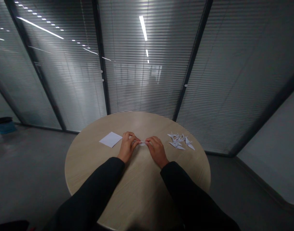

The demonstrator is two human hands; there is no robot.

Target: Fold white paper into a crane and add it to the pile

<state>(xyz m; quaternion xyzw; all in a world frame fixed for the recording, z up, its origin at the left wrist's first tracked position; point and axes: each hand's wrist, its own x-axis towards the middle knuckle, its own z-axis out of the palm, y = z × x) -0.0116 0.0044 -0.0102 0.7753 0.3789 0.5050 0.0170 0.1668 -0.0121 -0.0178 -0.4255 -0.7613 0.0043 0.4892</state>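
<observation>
A small folded piece of white paper (142,143) is held between my two hands above the middle of the table. My left hand (129,146) pinches its left end between thumb and fingers. At its right end, the thumb and fingers of my right hand (156,149) are closed on it. Most of the paper's outline is hidden by my fingertips, so its folds do not show clearly. Beside my left hand lies a white sheet of paper (111,139), flat on the table. To the right of my right hand is a loose pile of several white folded paper cranes (177,140).
The round wooden table (137,192) stands close to a glass partition with blinds (142,83) and dark frames. A blue bin (4,125) with a dark liner is on the grey floor at far left. A white wall (276,144) rises on the right.
</observation>
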